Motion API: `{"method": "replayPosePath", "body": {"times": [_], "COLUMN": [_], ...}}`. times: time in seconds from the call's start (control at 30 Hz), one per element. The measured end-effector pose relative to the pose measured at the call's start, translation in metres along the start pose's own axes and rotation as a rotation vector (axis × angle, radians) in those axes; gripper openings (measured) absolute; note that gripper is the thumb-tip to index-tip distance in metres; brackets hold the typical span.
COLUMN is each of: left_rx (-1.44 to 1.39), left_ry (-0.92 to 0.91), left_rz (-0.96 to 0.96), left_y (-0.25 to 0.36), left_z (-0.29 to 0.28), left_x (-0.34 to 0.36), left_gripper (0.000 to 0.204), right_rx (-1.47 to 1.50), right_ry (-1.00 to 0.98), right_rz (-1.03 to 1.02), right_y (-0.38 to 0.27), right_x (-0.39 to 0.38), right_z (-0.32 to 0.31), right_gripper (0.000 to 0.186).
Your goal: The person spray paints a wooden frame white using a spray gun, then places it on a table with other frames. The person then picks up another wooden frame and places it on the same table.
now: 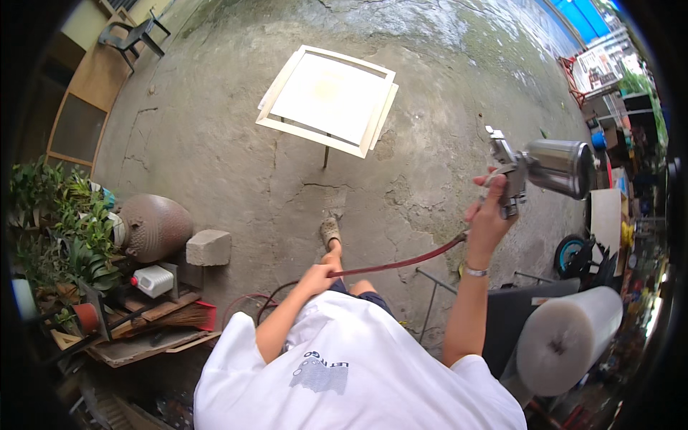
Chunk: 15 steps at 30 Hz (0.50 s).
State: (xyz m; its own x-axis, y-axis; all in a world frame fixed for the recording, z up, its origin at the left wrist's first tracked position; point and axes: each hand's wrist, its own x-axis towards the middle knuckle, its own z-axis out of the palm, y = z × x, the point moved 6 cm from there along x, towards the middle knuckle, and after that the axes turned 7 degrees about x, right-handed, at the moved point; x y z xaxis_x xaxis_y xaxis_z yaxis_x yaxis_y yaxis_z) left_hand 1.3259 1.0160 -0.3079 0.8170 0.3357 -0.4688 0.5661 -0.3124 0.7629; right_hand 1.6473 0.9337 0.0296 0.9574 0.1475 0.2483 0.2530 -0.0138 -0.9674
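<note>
The right hand [489,208] grips a silver spray gun [537,163]; the left hand [316,278] grasps a red hose [408,261]. A pale frame [315,137] stands ahead, well apart.

1. Frame [304,133]: cream, four-sided; we see it raised, lying roughly flat, turned slightly askew.
2. Panel [326,89]: white, glaring, within the frame's outline, with narrow gaps along the frame's far and near sides.
3. Spray gun [517,175]: silvery metal, held by us right of the frame, its shiny cup [559,168] pointing away from it.
4. Hose [401,264]: dull red, curving, gripped by us, nearer us than the frame.
</note>
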Motion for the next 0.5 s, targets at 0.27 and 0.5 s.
{"method": "replayPosePath", "body": {"times": [0.27, 0.5], "left_rx": [0.054, 0.130], "left_ry": [0.231, 0.445], "left_rz": [-0.336, -0.282], "left_y": [-0.063, -0.006], "left_z": [-0.023, -0.029], "left_x": [0.057, 0.163], "left_gripper": [0.024, 0.023], "right_rx": [-0.330, -0.395], "right_ry": [-0.136, -0.294], "right_rz": [-0.082, -0.091], "right_y": [0.067, 0.218], "right_x": [0.220, 0.369], "right_z": [0.014, 0.066], "right_gripper": [0.042, 0.036]}}
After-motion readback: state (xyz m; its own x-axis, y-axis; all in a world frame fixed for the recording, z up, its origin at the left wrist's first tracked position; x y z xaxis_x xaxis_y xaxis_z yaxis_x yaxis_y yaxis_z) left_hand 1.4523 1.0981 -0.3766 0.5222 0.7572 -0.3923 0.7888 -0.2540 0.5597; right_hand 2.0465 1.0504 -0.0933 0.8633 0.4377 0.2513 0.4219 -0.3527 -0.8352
